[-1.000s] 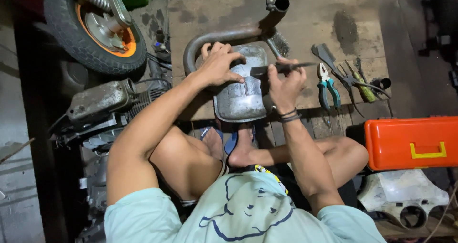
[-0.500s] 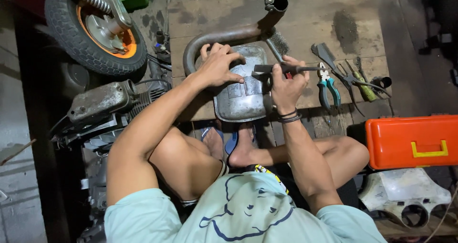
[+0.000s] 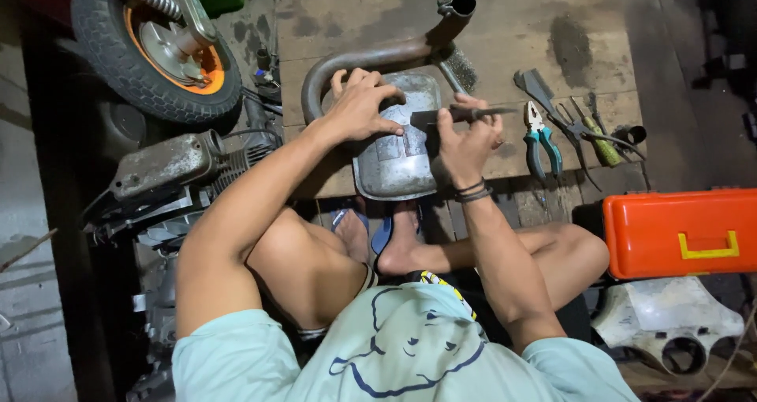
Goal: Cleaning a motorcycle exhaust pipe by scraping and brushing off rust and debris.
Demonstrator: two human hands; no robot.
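- Muffler (image 3: 392,169): a grey metal muffler with a flat, shiny body lies on the wooden boards (image 3: 505,31), right in front of the person's foot (image 3: 400,248).
- Its bent pipe (image 3: 378,57) curves up and away from the body, and the open end points to the far side of the boards.
- The left hand (image 3: 361,106) lies flat on the top of the muffler. The fingers are spread out and press down. It looks like this keeps the muffler from sliding.
- The right hand (image 3: 467,140) is closed around a thin dark tool (image 3: 457,115). The fingers wrap the middle of it and the thumb pinches it.
- The tool lies sideways, with one end over the top edge of the muffler. I cannot tell if the tip touches the metal.
- The person sits low with knees wide apart, so the muffler is close and easy to lean on.
- Pliers with blue-green handles (image 3: 541,145) lie just to the right of the muffler, next to a bunch of other small tools (image 3: 587,126). They are near the right hand, so they are easy to grab.
- A wire brush (image 3: 461,69) lies beside the pipe.
- An orange toolbox (image 3: 680,232) with a yellow handle sits shut, by the right knee.
- A wheel (image 3: 154,51) with an orange rim and a dusty engine (image 3: 169,169) are off to the left, well apart from the hands.
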